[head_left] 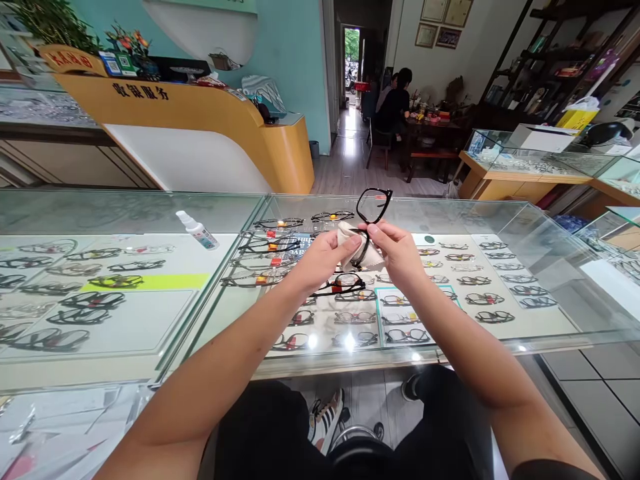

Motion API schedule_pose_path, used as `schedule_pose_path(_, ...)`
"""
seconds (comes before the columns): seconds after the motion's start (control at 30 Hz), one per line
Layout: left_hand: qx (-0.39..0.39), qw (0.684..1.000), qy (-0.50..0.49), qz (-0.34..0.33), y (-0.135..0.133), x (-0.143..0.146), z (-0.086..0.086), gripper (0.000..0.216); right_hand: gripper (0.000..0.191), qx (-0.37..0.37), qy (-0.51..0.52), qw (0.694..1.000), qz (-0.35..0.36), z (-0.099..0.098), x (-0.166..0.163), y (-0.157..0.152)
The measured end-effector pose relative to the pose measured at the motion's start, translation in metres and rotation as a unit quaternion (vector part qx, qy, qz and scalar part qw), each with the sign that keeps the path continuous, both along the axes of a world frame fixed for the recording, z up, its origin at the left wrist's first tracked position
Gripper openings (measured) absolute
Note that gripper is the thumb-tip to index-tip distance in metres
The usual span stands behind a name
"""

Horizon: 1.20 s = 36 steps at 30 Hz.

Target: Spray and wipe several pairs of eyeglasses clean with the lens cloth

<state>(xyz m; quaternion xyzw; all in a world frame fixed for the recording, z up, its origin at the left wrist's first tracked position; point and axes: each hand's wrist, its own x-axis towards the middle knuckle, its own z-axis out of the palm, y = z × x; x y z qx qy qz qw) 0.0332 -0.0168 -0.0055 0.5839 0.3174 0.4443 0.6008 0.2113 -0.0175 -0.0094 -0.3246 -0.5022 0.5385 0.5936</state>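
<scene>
Over the glass counter I hold a pair of black-framed eyeglasses, tilted with one lens raised above my fingers. My right hand is closed on the frame near its middle. My left hand pinches a pale cloth, which wraps round the lower part of the eyeglasses and hides the other lens. The cloth also touches my right fingers. On the counter top to the left stands a white spray bottle. Just below my hands are several eyeglasses, one a black pair.
The glass display counter holds rows of eyeglasses with small coloured tags. Beyond it is a yellow cashier desk. People sit at a table at the back. More glass cases stand to the right.
</scene>
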Motion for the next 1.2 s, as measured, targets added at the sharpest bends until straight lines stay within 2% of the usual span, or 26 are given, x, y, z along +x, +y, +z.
schedule_pose_path(0.2,-0.056,0.997,-0.053,0.014,0.000,0.007,-0.004,0.068,0.035,0.065,-0.056,0.996,-0.027,0.006,0.004,-0.004)
schedule_pose_path(0.4,-0.046,0.998,-0.047,0.013,0.002,0.005,-0.008,0.064,0.037,0.125,-0.130,0.983,-0.031,0.006,0.008,-0.003)
schedule_pose_path(0.53,-0.015,1.000,-0.025,-0.005,0.003,0.002,-0.011,0.056,0.038,0.109,-0.125,0.986,-0.022,0.004,0.009,-0.001)
schedule_pose_path(0.7,-0.016,1.000,-0.017,-0.020,0.000,0.003,-0.007,0.070,0.043,0.042,-0.084,0.995,-0.016,0.003,0.011,0.004)
schedule_pose_path(0.8,-0.005,1.000,-0.003,-0.018,-0.002,0.004,-0.004,0.069,0.042,0.017,-0.058,0.998,-0.011,0.002,0.011,0.006)
schedule_pose_path(1.0,0.086,0.994,0.043,0.045,-0.006,0.007,-0.004,0.068,0.041,0.018,-0.036,0.999,0.013,0.002,0.007,0.003)
schedule_pose_path(1.2,0.081,0.991,0.005,0.109,-0.011,0.013,-0.010,0.059,0.044,0.041,-0.058,0.997,0.021,0.002,0.005,0.000)
